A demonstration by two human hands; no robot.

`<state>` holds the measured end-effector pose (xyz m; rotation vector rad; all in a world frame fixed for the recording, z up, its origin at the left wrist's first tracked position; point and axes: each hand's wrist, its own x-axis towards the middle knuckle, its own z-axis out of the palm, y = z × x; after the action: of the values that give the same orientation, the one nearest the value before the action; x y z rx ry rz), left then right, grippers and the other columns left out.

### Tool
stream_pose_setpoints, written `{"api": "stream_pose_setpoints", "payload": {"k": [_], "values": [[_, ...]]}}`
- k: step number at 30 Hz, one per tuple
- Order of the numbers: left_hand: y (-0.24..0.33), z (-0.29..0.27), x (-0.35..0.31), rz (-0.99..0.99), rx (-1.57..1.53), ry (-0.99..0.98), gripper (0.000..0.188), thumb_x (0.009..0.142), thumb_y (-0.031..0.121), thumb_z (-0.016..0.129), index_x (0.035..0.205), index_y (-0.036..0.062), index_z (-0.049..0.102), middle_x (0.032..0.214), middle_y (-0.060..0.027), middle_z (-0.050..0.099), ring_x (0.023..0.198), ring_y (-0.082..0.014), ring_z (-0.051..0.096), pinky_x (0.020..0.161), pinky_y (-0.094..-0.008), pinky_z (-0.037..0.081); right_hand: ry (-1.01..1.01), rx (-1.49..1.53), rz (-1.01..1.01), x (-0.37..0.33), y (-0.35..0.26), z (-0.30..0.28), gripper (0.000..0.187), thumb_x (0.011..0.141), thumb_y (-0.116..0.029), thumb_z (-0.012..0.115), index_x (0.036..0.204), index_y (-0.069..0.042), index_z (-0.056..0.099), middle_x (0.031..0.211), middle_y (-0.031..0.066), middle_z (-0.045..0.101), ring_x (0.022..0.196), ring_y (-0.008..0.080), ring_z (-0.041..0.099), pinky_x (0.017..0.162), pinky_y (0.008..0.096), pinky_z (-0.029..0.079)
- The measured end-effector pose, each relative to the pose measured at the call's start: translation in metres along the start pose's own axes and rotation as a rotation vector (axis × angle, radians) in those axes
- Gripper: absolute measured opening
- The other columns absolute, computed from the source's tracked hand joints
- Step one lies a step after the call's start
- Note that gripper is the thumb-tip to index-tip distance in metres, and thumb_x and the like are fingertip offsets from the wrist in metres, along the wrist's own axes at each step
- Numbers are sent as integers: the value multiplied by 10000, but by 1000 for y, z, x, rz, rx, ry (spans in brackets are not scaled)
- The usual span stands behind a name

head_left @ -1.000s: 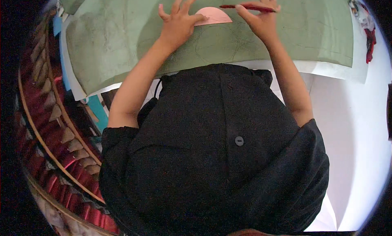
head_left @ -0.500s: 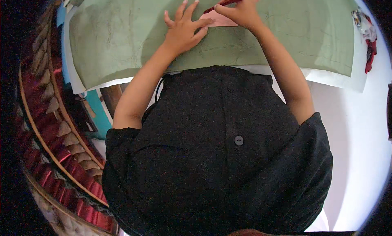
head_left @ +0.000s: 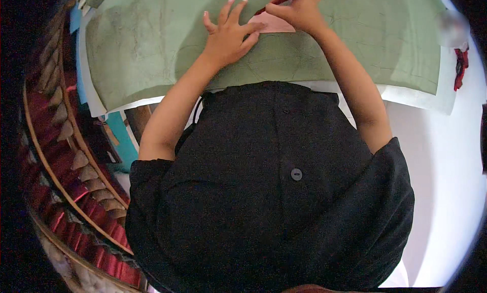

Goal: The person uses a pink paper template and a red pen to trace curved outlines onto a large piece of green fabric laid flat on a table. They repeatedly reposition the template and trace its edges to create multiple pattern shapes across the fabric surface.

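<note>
A small pink sheet of paper (head_left: 276, 25) lies on the green table cover (head_left: 147, 44), near the top of the view. My left hand (head_left: 227, 38) rests at its left edge with fingers spread, the thumb and index finger touching the paper. In my right hand (head_left: 302, 14) is a dark red pen (head_left: 279, 2), pinched between thumb and fingers. The pen slants, its lower end at the paper's upper left and its other end up to the right. Part of the paper's right side is hidden by the right hand.
Dark red drapery with brown scalloped trim (head_left: 89, 186) curves down the left side. A teal surface (head_left: 120, 141) shows below the table's left corner. White sheeting (head_left: 406, 95) sticks out under the green cover. At the right edge hangs a red and black cloth (head_left: 460, 70).
The pen and my right hand have shifted very slightly to the left and up. My left hand stays in nearly the same place on the paper.
</note>
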<state>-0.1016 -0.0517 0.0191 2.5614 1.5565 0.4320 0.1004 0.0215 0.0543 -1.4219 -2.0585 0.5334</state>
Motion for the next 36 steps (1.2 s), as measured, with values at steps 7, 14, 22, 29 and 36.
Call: {"api": "stream_pose_setpoints", "payload": {"k": [7, 14, 22, 29, 36], "values": [[1, -3, 3, 16, -4, 18, 278, 845, 416, 552, 1095, 384, 668, 1443, -79, 364, 1393, -285, 212, 979, -734, 58, 21, -136, 73, -7, 19, -18, 216, 621, -325, 770, 672, -125, 705, 1068, 17, 669, 1261, 369, 434, 1000, 698, 142], [-3, -2, 4, 33, 0, -9, 275, 836, 417, 560, 1077, 366, 682, 1427, -72, 379, 1389, -288, 225, 987, -724, 44, 97, -177, 177, -43, 24, -31, 153, 647, -269, 748, 642, -124, 695, 1096, 35, 657, 1240, 370, 452, 1022, 668, 180], [-12, -1, 0, 51, -17, -19, 284, 851, 412, 540, 1086, 345, 685, 1437, -78, 367, 1395, -294, 214, 990, -730, 30, 139, -132, 40, -81, 42, -28, 128, 702, -280, 721, 753, -163, 726, 1201, -25, 612, 1290, 305, 352, 1063, 523, 198], [-13, -1, -1, 57, -31, -1, 266, 852, 391, 542, 1065, 340, 693, 1437, -72, 370, 1387, -293, 234, 992, -730, 31, 127, -170, 74, -92, 37, -31, 128, 692, -267, 713, 745, -151, 718, 1182, -13, 616, 1274, 318, 360, 1058, 510, 229], [-14, -1, 10, 72, -8, -61, 235, 859, 313, 579, 1060, 352, 693, 1448, -47, 375, 1400, -290, 219, 988, -730, 5, 195, -69, 62, -95, 44, -30, 96, 641, -284, 742, 669, -198, 711, 1141, -59, 633, 1265, 322, 394, 1006, 629, 124]]}}
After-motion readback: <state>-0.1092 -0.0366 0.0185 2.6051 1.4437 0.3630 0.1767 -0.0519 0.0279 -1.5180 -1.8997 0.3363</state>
